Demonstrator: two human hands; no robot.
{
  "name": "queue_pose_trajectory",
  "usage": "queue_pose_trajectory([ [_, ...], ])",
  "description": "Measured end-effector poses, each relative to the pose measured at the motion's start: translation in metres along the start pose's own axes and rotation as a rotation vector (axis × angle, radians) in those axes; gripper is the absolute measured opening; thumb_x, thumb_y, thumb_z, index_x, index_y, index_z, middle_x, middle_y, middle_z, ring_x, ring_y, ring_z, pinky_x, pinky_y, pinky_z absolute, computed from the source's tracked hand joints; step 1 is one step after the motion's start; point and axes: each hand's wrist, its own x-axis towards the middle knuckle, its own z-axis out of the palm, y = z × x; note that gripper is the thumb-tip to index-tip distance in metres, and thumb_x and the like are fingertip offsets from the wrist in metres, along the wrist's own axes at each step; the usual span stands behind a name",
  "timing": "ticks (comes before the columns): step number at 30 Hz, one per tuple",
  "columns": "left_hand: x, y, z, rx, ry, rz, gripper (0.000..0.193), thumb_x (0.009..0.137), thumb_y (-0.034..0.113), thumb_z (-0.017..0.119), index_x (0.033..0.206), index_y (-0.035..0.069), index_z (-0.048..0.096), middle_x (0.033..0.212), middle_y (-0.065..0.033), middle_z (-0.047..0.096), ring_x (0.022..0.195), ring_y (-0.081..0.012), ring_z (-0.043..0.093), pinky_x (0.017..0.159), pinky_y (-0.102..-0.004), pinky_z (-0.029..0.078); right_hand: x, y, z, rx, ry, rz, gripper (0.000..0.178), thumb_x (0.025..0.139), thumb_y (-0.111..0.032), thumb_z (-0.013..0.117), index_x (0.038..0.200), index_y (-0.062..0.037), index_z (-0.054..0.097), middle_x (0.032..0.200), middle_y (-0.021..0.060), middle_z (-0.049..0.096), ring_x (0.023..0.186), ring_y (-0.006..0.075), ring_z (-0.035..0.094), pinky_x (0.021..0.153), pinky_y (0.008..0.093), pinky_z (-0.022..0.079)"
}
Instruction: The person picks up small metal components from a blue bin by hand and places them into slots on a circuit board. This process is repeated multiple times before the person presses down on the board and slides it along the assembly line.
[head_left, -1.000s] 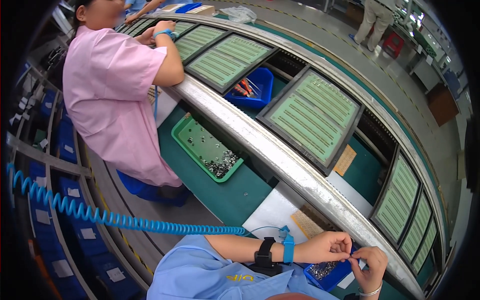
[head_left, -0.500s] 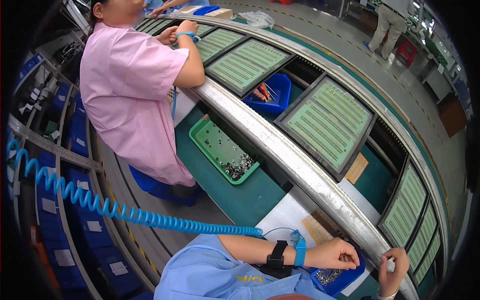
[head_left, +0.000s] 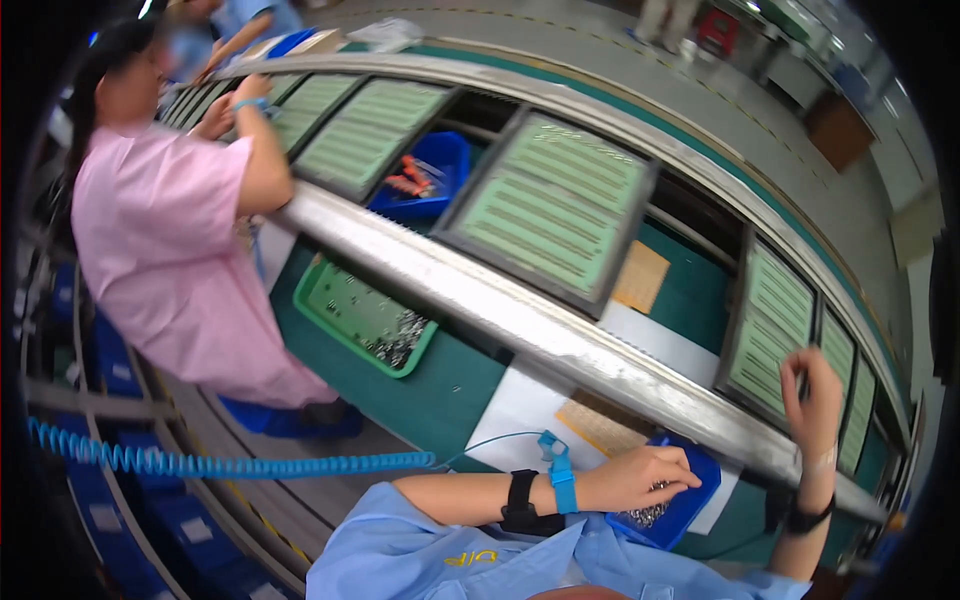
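Observation:
My left hand (head_left: pixel 640 480), with a blue wrist strap (head_left: pixel 563 484) and a black band on its wrist, hangs over a blue bin (head_left: pixel 690 497). Small shiny metal parts (head_left: pixel 645 515) lie in that bin. Its fingers are curled together, and I cannot make out what is in them. Up beside a green circuit-board panel (head_left: pixel 768 315) in a dark frame is my right hand (head_left: pixel 815 395). Its thumb and fingers are bent together, too blurred to show a held part. Another framed green panel (head_left: pixel 550 200) lies on the metal rail (head_left: pixel 480 270), farther left.
At the left a person in pink (head_left: pixel 180 220) works on panels along the line. A green tray (head_left: pixel 365 315) of small metal parts sits on the bench. A blue bin (head_left: pixel 440 170) with red-handled tools stands behind the rail. A blue coiled cord (head_left: pixel 250 465) crosses from the left.
My right hand has risen and moved farther over the line, next to the panels. My left hand stays over the blue bin. The view has turned, so the scene shifts left.

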Motion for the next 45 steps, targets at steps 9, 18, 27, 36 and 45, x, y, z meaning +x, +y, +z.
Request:
queue_pose_trajectory([
  [9, 0.005, 0.0, 0.001, -0.138, 0.013, -0.063, 0.005, 0.077, 0.004, 0.059, 0.081, 0.001, 0.06, 0.085, -0.01, 0.057, 0.075, -0.0247, 0.057, 0.067, -0.0325, 0.045, 0.036, 0.1, 0.019, 0.059, -0.081, 0.115, 0.008, 0.085, -0.005, 0.052, 0.083, -0.0015, 0.045, 0.066, 0.0062, 0.043, 0.059, 0.0145, 0.041, 0.056, 0.0265, 0.037],
  [18, 0.0, 0.001, -0.013, -0.103, -0.011, 0.006, 0.006, 0.078, 0.004, 0.06, 0.083, 0.004, 0.061, 0.088, -0.0052, 0.05, 0.079, -0.0209, 0.054, 0.067, -0.0304, 0.043, 0.049, 0.084, 0.04, 0.063, -0.119, 0.052, 0.008, 0.087, -0.005, 0.049, 0.083, -0.0018, 0.043, 0.067, 0.0056, 0.043, 0.058, 0.0133, 0.039, 0.054, 0.025, 0.035],
  [27, -0.002, -0.002, -0.011, -0.069, -0.01, 0.048, 0.007, 0.077, 0.003, 0.06, 0.084, 0.005, 0.062, 0.086, -0.0059, 0.049, 0.077, -0.0205, 0.053, 0.065, -0.0305, 0.043, 0.046, 0.08, 0.035, 0.022, -0.149, 0.08, 0.009, 0.086, -0.007, 0.05, 0.083, -0.0015, 0.044, 0.067, 0.006, 0.045, 0.06, 0.0141, 0.043, 0.057, 0.0257, 0.038],
  [36, 0.002, -0.008, -0.004, 0.001, 0.004, 0.069, 0.008, 0.081, 0.006, 0.06, 0.088, 0.005, 0.062, 0.088, -0.006, 0.054, 0.078, -0.0209, 0.056, 0.068, -0.0298, 0.046, 0.04, 0.123, 0.027, -0.028, -0.044, 0.093, 0.011, 0.087, -0.01, 0.053, 0.089, 0.0, 0.049, 0.068, 0.0094, 0.05, 0.061, 0.0175, 0.047, 0.059, 0.0276, 0.04],
  [45, 0.009, 0.006, -0.009, 0.116, -0.102, -0.183, 0.02, 0.075, 0.001, 0.065, 0.092, 0.01, 0.067, 0.091, -0.0032, 0.055, 0.079, -0.0145, 0.056, 0.064, -0.0253, 0.046, 0.082, 0.119, 0.028, -0.068, -0.208, 0.219, 0.014, 0.086, -0.019, 0.051, 0.089, -0.0043, 0.052, 0.079, 0.0131, 0.059, 0.073, 0.03, 0.057, 0.065, 0.0365, 0.045],
])
